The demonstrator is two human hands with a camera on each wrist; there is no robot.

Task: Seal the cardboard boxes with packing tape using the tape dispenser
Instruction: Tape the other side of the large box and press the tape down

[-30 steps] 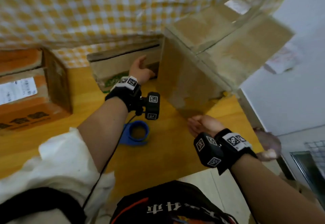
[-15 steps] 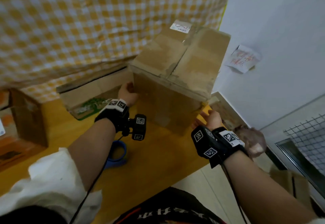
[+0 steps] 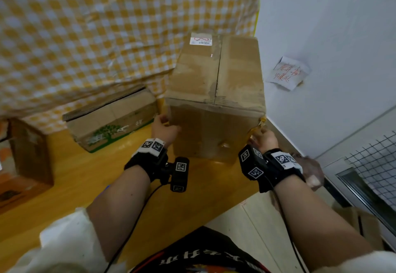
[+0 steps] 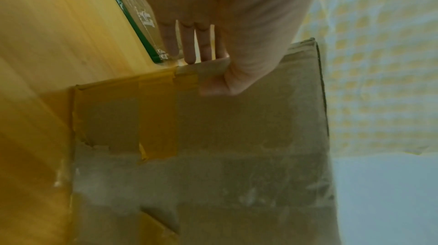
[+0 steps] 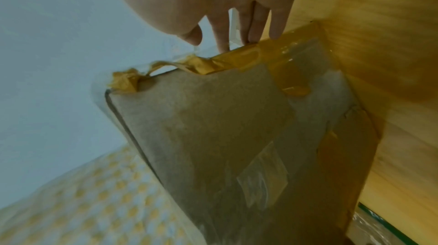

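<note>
A tall brown cardboard box (image 3: 216,75) stands upright at the right end of the wooden table (image 3: 70,187), its top flaps closed along a centre seam, old yellow-brown tape on its corners. My left hand (image 3: 165,129) holds its near left edge; in the left wrist view the thumb lies on the front face (image 4: 237,155) and the fingers (image 4: 189,48) reach along the side. My right hand (image 3: 262,138) touches the near right edge with straight fingers (image 5: 251,29) on the taped corner of the box (image 5: 213,127), thumb off it. My left forearm hides the blue tape dispenser.
A low box with a green tree print (image 3: 113,120) lies left of the tall box. An orange printed box (image 3: 23,165) sits at the far left. A yellow checked cloth (image 3: 107,37) hangs behind. The white wall with a paper note (image 3: 287,73) is close on the right.
The tall box hung tilted in the air a second ago; it now stands upright on the table by the wall. Both hands moved onto its near vertical edges.
</note>
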